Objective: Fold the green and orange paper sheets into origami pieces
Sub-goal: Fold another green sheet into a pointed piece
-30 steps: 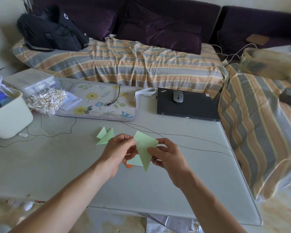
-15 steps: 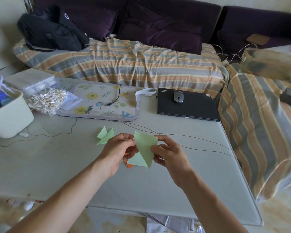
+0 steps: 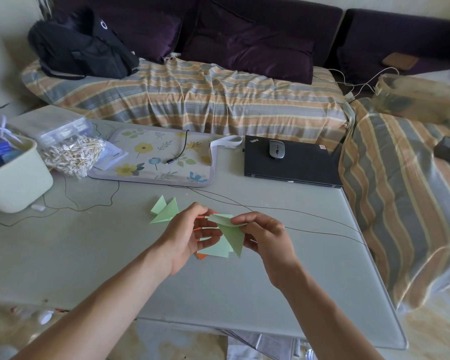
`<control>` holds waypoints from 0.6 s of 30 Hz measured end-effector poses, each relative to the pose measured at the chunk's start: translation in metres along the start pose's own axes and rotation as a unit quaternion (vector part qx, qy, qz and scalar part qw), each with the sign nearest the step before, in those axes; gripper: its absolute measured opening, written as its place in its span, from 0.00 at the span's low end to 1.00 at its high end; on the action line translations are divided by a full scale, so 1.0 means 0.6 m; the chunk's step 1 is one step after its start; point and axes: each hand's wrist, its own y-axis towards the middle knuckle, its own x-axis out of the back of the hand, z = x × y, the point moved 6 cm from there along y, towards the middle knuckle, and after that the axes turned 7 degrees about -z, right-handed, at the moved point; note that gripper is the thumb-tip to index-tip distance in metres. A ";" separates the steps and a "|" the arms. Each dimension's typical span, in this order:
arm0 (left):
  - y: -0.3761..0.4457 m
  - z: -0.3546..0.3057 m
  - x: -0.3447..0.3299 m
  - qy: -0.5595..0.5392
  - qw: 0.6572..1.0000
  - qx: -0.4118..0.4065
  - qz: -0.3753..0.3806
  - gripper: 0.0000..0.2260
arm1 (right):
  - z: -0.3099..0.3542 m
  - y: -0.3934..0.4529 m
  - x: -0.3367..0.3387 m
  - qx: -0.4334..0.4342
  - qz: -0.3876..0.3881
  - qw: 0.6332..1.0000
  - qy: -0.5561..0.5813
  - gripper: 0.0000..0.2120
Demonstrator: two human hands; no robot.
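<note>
Pinching folded green paper [image 3: 231,233] above table [image 3: 89,255] w/ right hand [image 3: 266,239] thumb + fingers at top edge, left hand [image 3: 186,236] fingers curled vs its left side, orange sheet [image 3: 202,255] beneath, finished green piece [image 3: 165,210] lying near left.

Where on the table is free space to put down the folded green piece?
Bare table lies left of the left hand, below the bin. More lies right of the right hand, below the laptop. The far left, around the floral mat, is crowded.

Seemingly "ThinkPad" on black laptop [image 3: 296,162]
</note>
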 end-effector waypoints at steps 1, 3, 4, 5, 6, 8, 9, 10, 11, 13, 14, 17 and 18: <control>0.000 0.004 -0.001 0.020 1.000 0.008 0.013 0.11 | 0.000 0.001 0.001 0.007 -0.003 1.000 -0.008 0.17; 0.001 0.011 -0.003 0.070 0.997 -0.001 0.026 0.15 | -0.002 0.002 0.001 0.022 -0.005 0.999 -0.027 0.17; 0.001 0.012 -0.002 0.081 0.996 -0.012 0.022 0.14 | -0.003 0.003 0.001 0.029 -0.006 0.999 -0.039 0.17; 0.001 0.013 0.000 0.084 0.996 -0.024 0.012 0.12 | -0.003 0.003 0.001 0.036 -0.007 0.998 -0.051 0.17; 0.002 0.013 0.003 0.086 0.996 -0.035 0.001 0.10 | -0.003 0.002 0.000 0.042 -0.008 0.997 -0.062 0.17; 0.004 0.010 0.010 0.098 0.994 -0.053 -0.016 0.08 | -0.002 0.000 -0.003 0.040 -0.003 0.997 -0.065 0.17; 0.004 0.008 0.012 0.103 0.993 -0.063 -0.020 0.08 | -0.002 -0.001 -0.005 0.032 0.003 0.998 -0.056 0.18; 0.004 0.005 0.012 0.109 0.991 -0.073 -0.023 0.07 | -0.004 -0.001 -0.007 0.020 0.009 0.999 -0.043 0.19; 0.002 0.002 0.012 0.119 0.989 -0.082 -0.025 0.07 | -0.006 -0.001 -0.006 0.004 0.013 1.000 -0.028 0.19; -0.002 0.000 0.008 0.140 0.986 -0.093 -0.021 0.06 | -0.011 0.002 -0.004 -0.028 0.010 0.999 -0.012 0.15; -0.003 0.000 0.007 0.153 0.983 -0.095 -0.017 0.05 | -0.015 0.003 -0.004 -0.040 0.007 0.999 -0.016 0.12; -0.007 0.000 0.004 0.181 0.978 -0.102 0.000 0.06 | -0.026 0.006 -0.006 -0.032 0.015 0.997 -0.066 0.09; -0.008 0.000 0.003 0.181 0.978 -0.101 0.006 0.06 | -0.029 0.007 -0.006 -0.024 0.016 0.996 -0.081 0.09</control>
